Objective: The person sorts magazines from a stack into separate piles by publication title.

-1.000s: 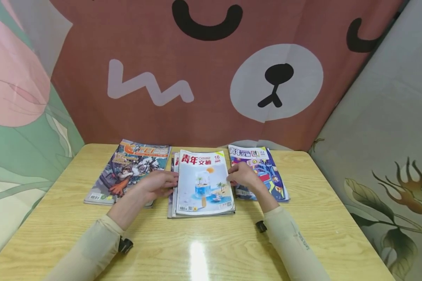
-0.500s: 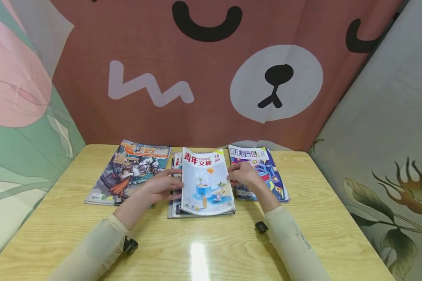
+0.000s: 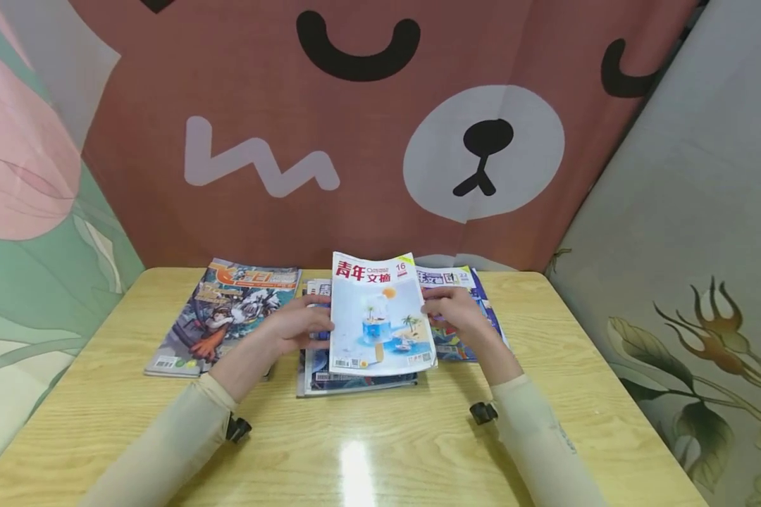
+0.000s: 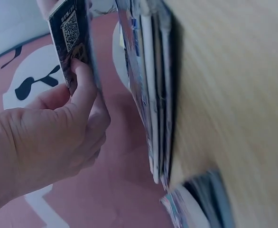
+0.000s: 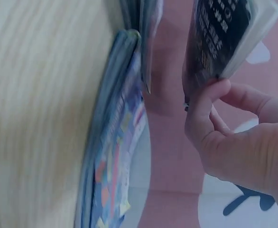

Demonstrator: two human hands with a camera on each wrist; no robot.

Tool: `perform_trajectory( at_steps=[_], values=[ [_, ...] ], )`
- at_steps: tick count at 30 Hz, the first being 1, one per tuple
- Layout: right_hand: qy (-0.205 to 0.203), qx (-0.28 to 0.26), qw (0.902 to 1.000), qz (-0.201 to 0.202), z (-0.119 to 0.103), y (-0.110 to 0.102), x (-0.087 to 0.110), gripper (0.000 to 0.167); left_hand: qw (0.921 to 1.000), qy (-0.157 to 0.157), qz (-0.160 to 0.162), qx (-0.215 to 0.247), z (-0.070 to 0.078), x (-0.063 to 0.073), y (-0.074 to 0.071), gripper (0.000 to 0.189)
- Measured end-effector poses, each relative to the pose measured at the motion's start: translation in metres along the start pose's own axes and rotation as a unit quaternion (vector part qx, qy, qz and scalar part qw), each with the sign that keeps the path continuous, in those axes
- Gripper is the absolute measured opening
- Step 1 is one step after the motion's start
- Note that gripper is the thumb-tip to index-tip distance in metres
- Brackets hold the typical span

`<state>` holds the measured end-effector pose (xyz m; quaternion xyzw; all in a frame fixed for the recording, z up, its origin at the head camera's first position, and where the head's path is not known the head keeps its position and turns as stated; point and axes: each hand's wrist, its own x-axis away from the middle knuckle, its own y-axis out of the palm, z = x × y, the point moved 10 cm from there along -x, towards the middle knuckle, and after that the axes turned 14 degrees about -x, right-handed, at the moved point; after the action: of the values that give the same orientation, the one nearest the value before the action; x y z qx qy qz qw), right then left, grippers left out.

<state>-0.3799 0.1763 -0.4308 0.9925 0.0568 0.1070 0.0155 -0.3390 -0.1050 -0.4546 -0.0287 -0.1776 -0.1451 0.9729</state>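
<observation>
A magazine (image 3: 380, 317) with a pale blue cover of a palm-tree beach is lifted above the middle stack (image 3: 355, 386). My left hand (image 3: 292, 325) pinches its left edge, and my right hand (image 3: 459, 310) pinches its right edge. In the left wrist view the left hand (image 4: 72, 123) has thumb and fingers on the dark back cover with a QR code. From the right wrist view, the right hand (image 5: 243, 128) grips the spine side, the dark back cover (image 5: 219, 33) facing down. Several magazines (image 4: 153, 90) lie below, apart from the held one.
To the left lies a stack of comic magazines (image 3: 222, 317) with a dark illustrated cover. On the right is another stack (image 3: 463, 345) with a purple cover, partly hidden by my right hand. All rest on the wooden table (image 3: 279, 451) near a brown bear-print curtain (image 3: 368, 232).
The beach-cover magazine has risen off the middle stack and shifted slightly right. Both hands have gone up with it, uncovering a darker cover beneath. The head view has turned a little.
</observation>
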Motion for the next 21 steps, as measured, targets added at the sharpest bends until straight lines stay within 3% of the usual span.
perform_trajectory(
  at_steps=[6,10,17,21],
  values=[
    [-0.028,-0.038,0.9965,0.069,-0.015,-0.036,-0.001,0.039,0.9997,-0.011,0.009,0.021,0.012,-0.026,0.027,0.070],
    [-0.039,-0.055,0.9919,0.108,-0.017,-0.065,-0.005,0.040,0.9985,-0.023,0.003,0.049,0.013,-0.051,0.051,0.070],
    [-0.017,-0.076,0.9831,0.165,-0.001,-0.113,-0.012,0.043,0.9983,-0.016,-0.007,0.056,0.013,-0.092,0.094,0.067],
    [0.003,-0.083,0.9800,0.181,0.011,-0.131,-0.014,0.044,0.9991,-0.010,-0.004,0.041,0.013,-0.106,0.111,0.059]
  ],
)
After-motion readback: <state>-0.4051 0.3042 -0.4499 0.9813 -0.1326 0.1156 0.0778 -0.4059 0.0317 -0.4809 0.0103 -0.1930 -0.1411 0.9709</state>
